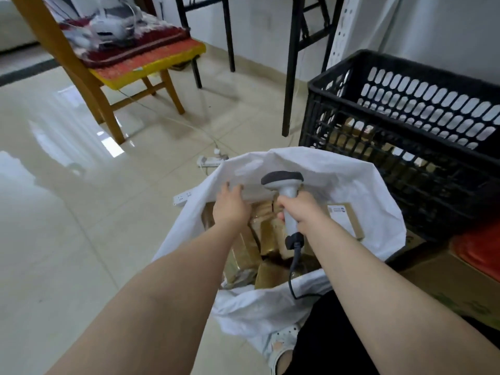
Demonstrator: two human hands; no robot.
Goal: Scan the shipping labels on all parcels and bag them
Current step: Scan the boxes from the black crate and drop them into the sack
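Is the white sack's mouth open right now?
Open: the left hand holds the white sack by its far rim; brown parcels show inside.

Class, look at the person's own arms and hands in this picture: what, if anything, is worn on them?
Both forearms are bare as far as the picture's lower edge, with no sleeves showing. The left hand and the right hand wear no gloves. No watch, bracelet or ring is visible on either, and there are no markings.
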